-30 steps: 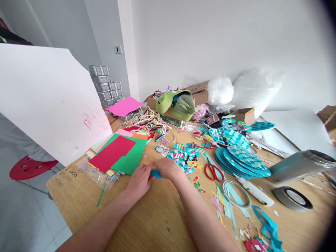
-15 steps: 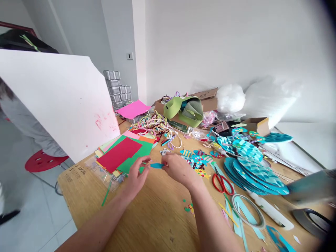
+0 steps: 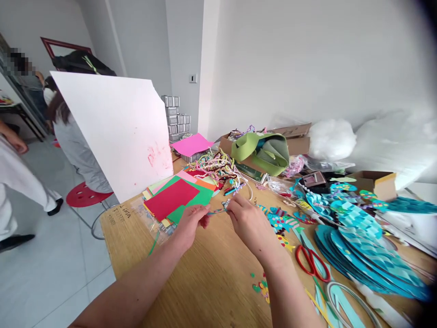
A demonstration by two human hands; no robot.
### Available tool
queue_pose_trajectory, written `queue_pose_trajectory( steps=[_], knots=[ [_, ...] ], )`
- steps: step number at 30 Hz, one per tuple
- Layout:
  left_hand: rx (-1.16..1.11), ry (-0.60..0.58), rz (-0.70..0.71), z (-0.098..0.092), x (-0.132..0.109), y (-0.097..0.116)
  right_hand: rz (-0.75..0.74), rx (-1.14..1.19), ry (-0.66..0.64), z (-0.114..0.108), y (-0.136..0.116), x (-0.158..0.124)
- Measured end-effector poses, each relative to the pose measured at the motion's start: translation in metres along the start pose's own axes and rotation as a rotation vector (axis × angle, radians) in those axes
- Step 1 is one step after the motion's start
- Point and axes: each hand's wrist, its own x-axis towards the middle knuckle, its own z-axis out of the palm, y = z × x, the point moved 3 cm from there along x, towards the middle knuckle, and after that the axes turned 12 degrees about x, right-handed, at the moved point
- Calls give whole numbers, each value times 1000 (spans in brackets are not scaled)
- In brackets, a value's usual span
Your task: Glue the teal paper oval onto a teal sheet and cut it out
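Observation:
My left hand (image 3: 195,224) is closed, its fingertips pinching one end of a small blue paper piece (image 3: 217,212). The other end is pinched by my right hand (image 3: 251,222), so the piece stretches between both hands just above the table. It appears as a thin strip, and its full shape is hard to make out. Past my right hand lie several decorated paper fish (image 3: 282,222) and red-handled scissors (image 3: 311,263). Small coloured paper dots (image 3: 262,288) are scattered by my right forearm. Behind my left hand are red paper sheets (image 3: 170,200) on green ones.
Blue woven discs (image 3: 355,255) are stacked at the right, near a roll of tape (image 3: 341,303). Pipe cleaners (image 3: 218,165) and a green felt roll (image 3: 261,152) crowd the back. A white board (image 3: 119,127) stands at the left; people are beyond it.
The view has swung left, bringing more people into sight. Between my hands the blue paper piece has turned from flat to nearly edge-on. Both hands still hold it.

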Motion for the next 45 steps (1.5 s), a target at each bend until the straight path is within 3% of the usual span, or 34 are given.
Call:
queue_pose_trajectory(
  steps=[4, 8, 13, 18, 24, 30, 32, 36, 38, 45],
  knots=[
    [-82, -56, -108, 5, -2, 4, -7, -55, 27, 0, 0, 1],
    [-16, -22, -47, 5, 0, 10, -23, 86, 59, -6, 5, -1],
    [388, -21, 169, 2, 5, 15, 29, 301, 148, -21, 25, -7],
    [747, -18, 478, 10, 1, 27, 35, 387, 97, -26, 34, -11],
    [898, -111, 678, 29, 3, 42, 121, 410, 72, -30, 44, -16],
    [792, -198, 695, 50, 17, 48, 115, 458, 110, -45, 60, -26],
    [670, -198, 645, 56, 30, 49, 145, 440, 223, -54, 71, -32],
    [429, -121, 552, 68, 68, 44, 355, 388, 577, -67, 103, -50],
    [411, -143, 535, 79, 88, 36, 426, 380, 662, -65, 117, -55],
    [434, -205, 418, 118, 137, -3, 327, 288, 579, -52, 134, -34]
  ],
)
